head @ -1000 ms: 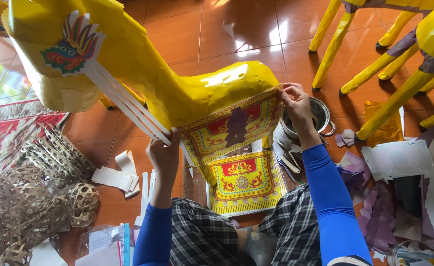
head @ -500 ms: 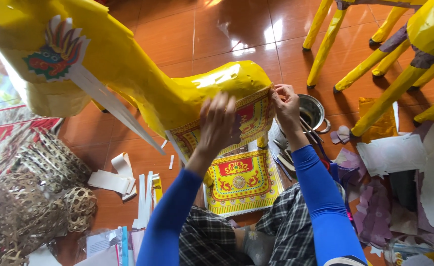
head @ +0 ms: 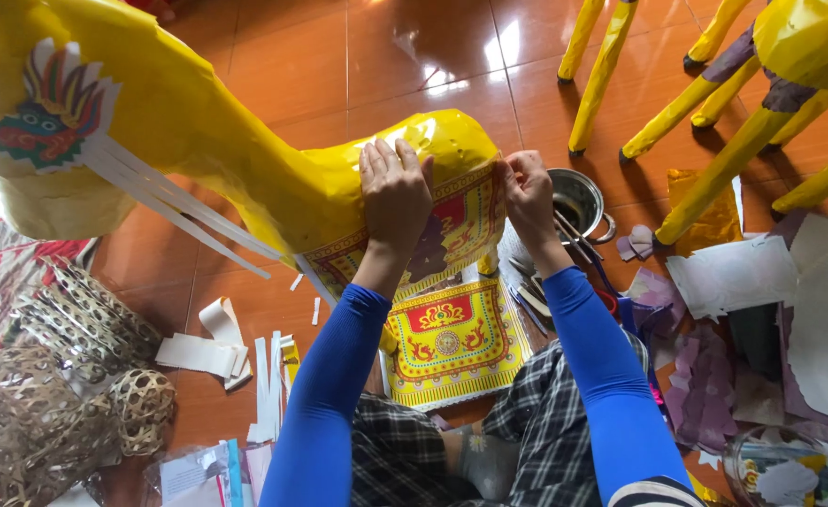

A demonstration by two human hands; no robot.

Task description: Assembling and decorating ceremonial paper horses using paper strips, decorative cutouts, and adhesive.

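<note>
Left hand [head: 395, 192] lay flat, fingers extended, on the yellow paper horse [head: 245, 160]; right hand [head: 527, 192] pinched the decorated paper panel [head: 461, 221] at the horse's flank; judged light, thin, tear-prone; best held at edges.

Glossy yellow paper horse [head: 245, 160], shiny metal pot [head: 578, 199], polished reddish floor tiles [head: 339, 56], woven bamboo frames [head: 57, 394]

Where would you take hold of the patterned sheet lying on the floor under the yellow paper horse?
Probably its near yellow border, from the person's side. The patterned sheet lies flat on the floor tiles, its far edge tucked under the paper horse, where the left hand and right hand press; the near edge is free.
</note>
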